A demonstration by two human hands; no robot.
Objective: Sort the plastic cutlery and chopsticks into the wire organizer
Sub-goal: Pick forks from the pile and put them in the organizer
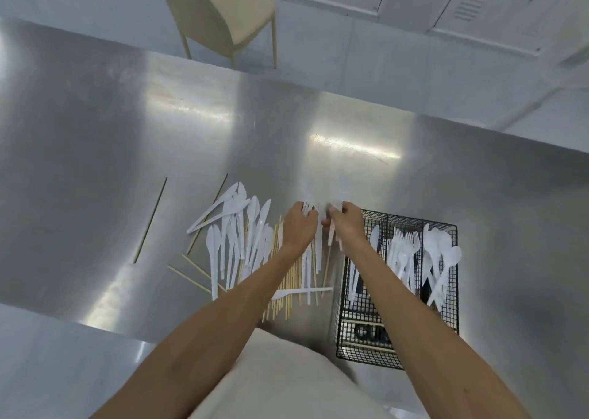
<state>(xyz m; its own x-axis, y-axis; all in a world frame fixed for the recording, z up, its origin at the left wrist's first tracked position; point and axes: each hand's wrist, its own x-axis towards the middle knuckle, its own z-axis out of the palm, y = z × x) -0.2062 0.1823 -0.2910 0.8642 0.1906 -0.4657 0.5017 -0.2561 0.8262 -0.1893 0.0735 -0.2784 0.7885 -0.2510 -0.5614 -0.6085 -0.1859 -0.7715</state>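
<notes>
A pile of white plastic knives (236,237) lies on the steel table, over a layer of wooden chopsticks (291,278). The black wire organizer (452,294) stands to the right, with forks (403,252) in its middle compartment, spoons (441,259) in the right one and a knife or two in the left one. My left hand (298,227) curls round white cutlery at the pile's right end. Close beside it, my right hand (347,224) pinches a few white pieces just left of the organizer. The pieces in both hands are blurred.
Two single chopsticks (149,221) lie apart on the table to the left of the pile. A cream chair (223,13) stands beyond the table's far edge, with white lockers (446,0) behind it. My light-coloured clothing fills the bottom middle.
</notes>
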